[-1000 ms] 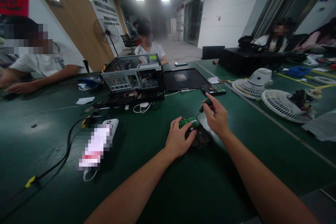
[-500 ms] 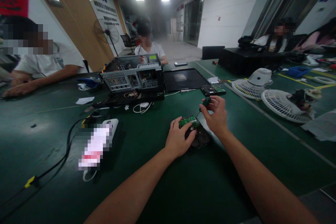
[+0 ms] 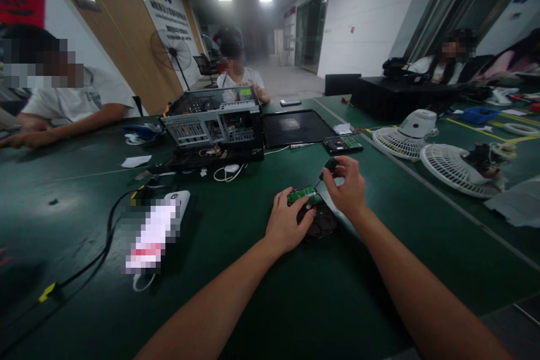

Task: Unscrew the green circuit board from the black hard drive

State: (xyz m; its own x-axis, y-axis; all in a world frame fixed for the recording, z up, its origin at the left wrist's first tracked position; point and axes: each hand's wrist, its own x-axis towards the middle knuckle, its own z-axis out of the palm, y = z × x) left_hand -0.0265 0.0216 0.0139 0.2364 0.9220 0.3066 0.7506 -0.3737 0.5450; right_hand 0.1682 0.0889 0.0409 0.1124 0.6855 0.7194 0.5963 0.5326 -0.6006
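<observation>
A hard drive (image 3: 323, 224) lies on the green table, its green circuit board (image 3: 301, 195) facing up at the far end. My left hand (image 3: 289, 222) grips it from the left, fingers and thumb pressed over its top and edge. Between the thumb and fingers of my right hand (image 3: 348, 185) is a small screwdriver (image 3: 330, 165) with a dark green handle. Its thin shaft slants down to the right edge of the circuit board; the tip is too small to make out. Beyond my hands lies a second hard drive (image 3: 343, 144), also board up.
An opened computer case (image 3: 213, 124) and its black side panel (image 3: 295, 126) occupy the far side. A phone (image 3: 179, 202) and cables (image 3: 110, 225) lie to the left, white fan parts (image 3: 405, 135) to the right. Several people sit around the table.
My right hand and the screwdriver have shifted slightly down and left. My left hand and the hard drive stay put. At the far left edge, a blurred reddish shape has appeared.
</observation>
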